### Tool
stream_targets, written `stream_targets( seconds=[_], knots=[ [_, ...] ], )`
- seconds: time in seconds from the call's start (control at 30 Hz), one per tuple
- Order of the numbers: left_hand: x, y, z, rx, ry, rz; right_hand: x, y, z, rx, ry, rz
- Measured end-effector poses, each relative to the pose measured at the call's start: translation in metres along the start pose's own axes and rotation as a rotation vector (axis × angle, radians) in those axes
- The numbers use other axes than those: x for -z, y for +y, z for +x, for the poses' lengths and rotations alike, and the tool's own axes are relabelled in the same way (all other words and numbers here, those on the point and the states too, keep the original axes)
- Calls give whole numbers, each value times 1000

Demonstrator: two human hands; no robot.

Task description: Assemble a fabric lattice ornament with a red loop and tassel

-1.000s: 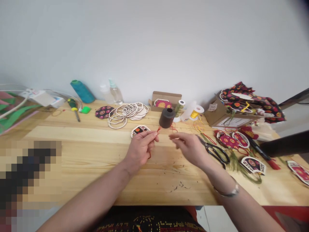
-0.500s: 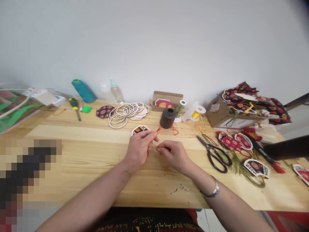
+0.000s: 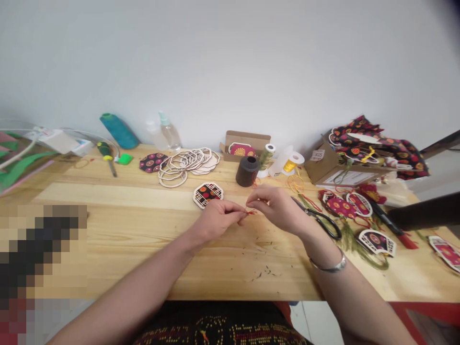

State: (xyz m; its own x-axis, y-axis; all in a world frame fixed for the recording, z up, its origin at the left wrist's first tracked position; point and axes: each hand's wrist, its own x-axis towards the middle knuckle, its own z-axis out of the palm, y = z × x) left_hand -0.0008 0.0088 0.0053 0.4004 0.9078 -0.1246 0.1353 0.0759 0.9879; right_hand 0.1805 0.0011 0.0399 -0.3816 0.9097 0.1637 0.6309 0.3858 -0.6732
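Red thread [image 3: 252, 212] sticks out from the fingertips of my left hand [image 3: 219, 220], which is closed in a pinch around it. Close beside it on the right, my right hand [image 3: 278, 207] is also pinched, its thumb and forefinger at the thread; the strand between them is too fine to follow. Just behind my left hand lies an octagonal ornament [image 3: 207, 194] with a white lattice frame and black floral fabric. The black-handled scissors [image 3: 325, 223] lie to the right, partly hidden behind my right hand and wrist.
Along the back stand a black thread cone [image 3: 247, 171], a yellow thread spool [image 3: 290, 164] and a teal cone [image 3: 118, 130]. Pale cut-out frames [image 3: 187, 163] are piled left of centre. A cardboard box [image 3: 323, 165] and several fabric ornaments occupy the right. Dark snippets [image 3: 266, 272] litter the front.
My left hand has turned and lowered, its fingers now pointing right. My right hand has risen and moved right, now over part of the scissors. More of the octagonal ornament shows.
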Motion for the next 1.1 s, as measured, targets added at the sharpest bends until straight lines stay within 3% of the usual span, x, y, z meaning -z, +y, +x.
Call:
stream_targets(
  seconds=[0.2, 0.33, 0.53, 0.63, 0.93, 1.1],
  knots=[
    [1, -2, -2, 140, -19, -246, -11, 20, 1, -249, -59, 424],
    [-1, -1, 0, 162, 62, -389, -21, 15, -3, -247, 0, 304],
    [0, -5, 3, 147, 132, -392, -32, 10, -9, 45, 168, -31],
    [0, -8, 3, 139, 122, -398, -36, 12, -10, 138, 183, -167],
    [0, -7, 6, 166, 136, -496, -32, 10, -12, 141, 98, -264],
    [2, -3, 7, 252, 92, -599, -27, 13, -9, -94, 90, 12]
  ],
)
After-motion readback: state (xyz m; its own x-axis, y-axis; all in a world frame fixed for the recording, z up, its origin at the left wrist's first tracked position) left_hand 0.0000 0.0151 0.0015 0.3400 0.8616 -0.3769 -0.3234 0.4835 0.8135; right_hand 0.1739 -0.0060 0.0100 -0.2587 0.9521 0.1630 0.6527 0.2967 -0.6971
